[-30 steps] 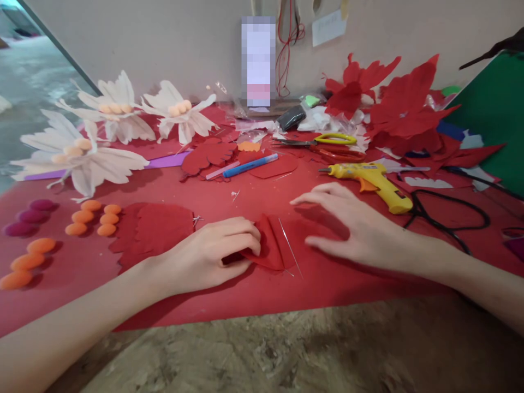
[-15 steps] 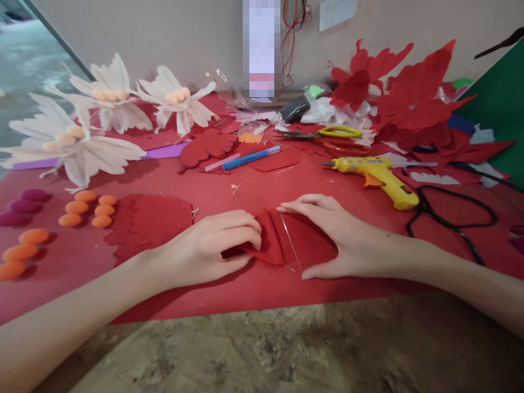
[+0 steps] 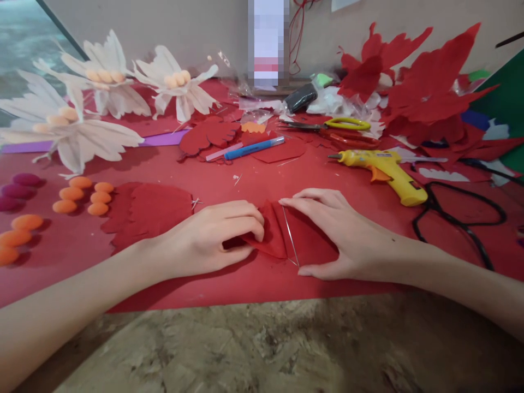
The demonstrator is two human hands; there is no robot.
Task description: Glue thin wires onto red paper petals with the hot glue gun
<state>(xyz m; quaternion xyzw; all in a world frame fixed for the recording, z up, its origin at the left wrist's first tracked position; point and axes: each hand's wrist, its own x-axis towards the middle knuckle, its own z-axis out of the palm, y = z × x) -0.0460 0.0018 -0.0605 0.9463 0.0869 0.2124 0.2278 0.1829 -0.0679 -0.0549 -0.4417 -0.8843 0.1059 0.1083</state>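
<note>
My left hand (image 3: pixel 216 232) has its fingers curled on a red fabric petal (image 3: pixel 275 233), whose near part is folded over. To the right, my right hand (image 3: pixel 327 232) spans a thin silver wire (image 3: pixel 290 232) from index fingertip to thumb tip. This wire lies across the petal, close beside the fold. Another short wire end sticks out below the fold, near the right thumb. Left of my left hand, a stack of red scalloped petals (image 3: pixel 153 213) lies flat, with short wire ends (image 3: pixel 196 202) at its right tip, partly covered by my forearm.
A yellow glue gun (image 3: pixel 385 169) with a black cord lies to the right. Behind are scissors (image 3: pixel 347 124), a blue pen (image 3: pixel 254 147) and red fabric flowers (image 3: pixel 426 93). White flowers (image 3: pixel 85 131) and orange oval pieces (image 3: pixel 71 194) are at left. The table's front edge runs below my hands.
The view has shifted slightly, moving the scene upward in the picture. Both hands keep nearly the same hold on the petal and wire; the wire's near end now sits closer to the short wire end.
</note>
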